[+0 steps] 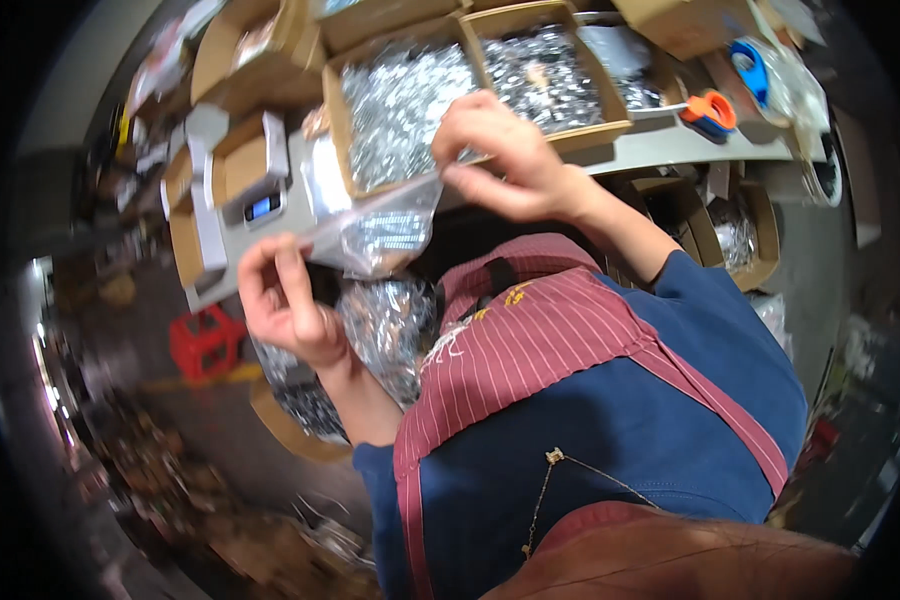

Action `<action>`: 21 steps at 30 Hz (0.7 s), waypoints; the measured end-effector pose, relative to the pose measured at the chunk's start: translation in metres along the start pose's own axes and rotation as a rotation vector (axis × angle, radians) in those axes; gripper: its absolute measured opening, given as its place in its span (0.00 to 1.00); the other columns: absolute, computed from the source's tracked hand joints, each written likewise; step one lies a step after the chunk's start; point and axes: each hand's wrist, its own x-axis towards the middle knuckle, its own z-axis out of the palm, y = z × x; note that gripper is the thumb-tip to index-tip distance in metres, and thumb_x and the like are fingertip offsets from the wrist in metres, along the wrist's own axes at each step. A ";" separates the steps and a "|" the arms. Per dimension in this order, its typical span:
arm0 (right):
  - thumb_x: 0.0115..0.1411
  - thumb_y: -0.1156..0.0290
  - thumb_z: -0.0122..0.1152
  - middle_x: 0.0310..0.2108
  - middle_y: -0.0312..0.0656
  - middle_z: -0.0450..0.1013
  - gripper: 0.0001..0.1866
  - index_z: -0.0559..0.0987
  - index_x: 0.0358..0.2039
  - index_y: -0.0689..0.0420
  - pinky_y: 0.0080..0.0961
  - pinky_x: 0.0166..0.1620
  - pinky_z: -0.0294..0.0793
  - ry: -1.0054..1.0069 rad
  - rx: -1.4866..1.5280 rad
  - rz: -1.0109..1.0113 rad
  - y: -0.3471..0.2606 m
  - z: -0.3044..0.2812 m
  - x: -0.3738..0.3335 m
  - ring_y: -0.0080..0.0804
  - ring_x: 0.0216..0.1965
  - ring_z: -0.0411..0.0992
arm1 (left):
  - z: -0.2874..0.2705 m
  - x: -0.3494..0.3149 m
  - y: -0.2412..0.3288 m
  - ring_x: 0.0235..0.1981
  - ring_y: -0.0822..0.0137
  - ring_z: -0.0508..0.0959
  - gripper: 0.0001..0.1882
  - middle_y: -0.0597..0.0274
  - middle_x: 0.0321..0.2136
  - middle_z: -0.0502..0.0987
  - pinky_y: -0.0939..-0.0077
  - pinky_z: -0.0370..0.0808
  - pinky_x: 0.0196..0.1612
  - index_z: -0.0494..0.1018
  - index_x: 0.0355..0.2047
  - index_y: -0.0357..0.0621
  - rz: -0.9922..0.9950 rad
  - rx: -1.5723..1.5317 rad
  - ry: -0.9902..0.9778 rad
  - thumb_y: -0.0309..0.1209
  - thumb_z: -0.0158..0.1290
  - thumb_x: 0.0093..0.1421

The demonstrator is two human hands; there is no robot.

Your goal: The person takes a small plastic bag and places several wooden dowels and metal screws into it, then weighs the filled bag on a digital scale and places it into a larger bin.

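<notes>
A clear plastic bag is stretched by its top edge between my two hands, with silvery ridged pieces showing in its lower part. My left hand pinches the left corner between thumb and fingers. Higher up, my right hand has the right corner pinched, in front of an open cardboard box full of small shiny clear packets. The bag hangs just off the table's near edge, above a heap of clear plastic packets. What exactly the silvery pieces are, I cannot make out.
Beside the packet box stands another cardboard box with darker shiny packets. An orange-and-blue tool and a blue one lie at the right. On the left are small open boxes, a device with a lit screen and a red stool.
</notes>
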 end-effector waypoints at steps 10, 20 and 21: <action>0.49 0.70 0.77 0.52 0.44 0.70 0.45 0.61 0.63 0.63 0.30 0.58 0.68 -0.435 1.174 0.954 0.020 0.169 -0.022 0.29 0.54 0.68 | -0.055 0.005 -0.079 0.38 0.71 0.76 0.06 0.59 0.36 0.77 0.78 0.73 0.45 0.71 0.41 0.36 -0.402 -0.763 0.121 0.25 0.47 0.69; 0.63 0.50 0.57 0.23 0.60 0.74 0.38 0.61 0.61 0.68 0.45 0.37 0.74 -1.377 0.202 0.233 0.051 0.316 0.007 0.57 0.31 0.76 | -0.207 -0.142 -0.272 0.34 0.66 0.81 0.15 0.61 0.39 0.80 0.69 0.80 0.36 0.73 0.45 0.44 -1.251 -0.784 0.311 0.41 0.54 0.65; 0.63 0.51 0.56 0.24 0.59 0.75 0.36 0.62 0.61 0.66 0.45 0.36 0.74 -1.480 0.170 0.173 0.049 0.314 0.014 0.56 0.31 0.76 | -0.202 -0.160 -0.284 0.32 0.66 0.81 0.12 0.60 0.36 0.80 0.70 0.80 0.34 0.74 0.42 0.43 -1.284 -0.853 0.383 0.37 0.54 0.64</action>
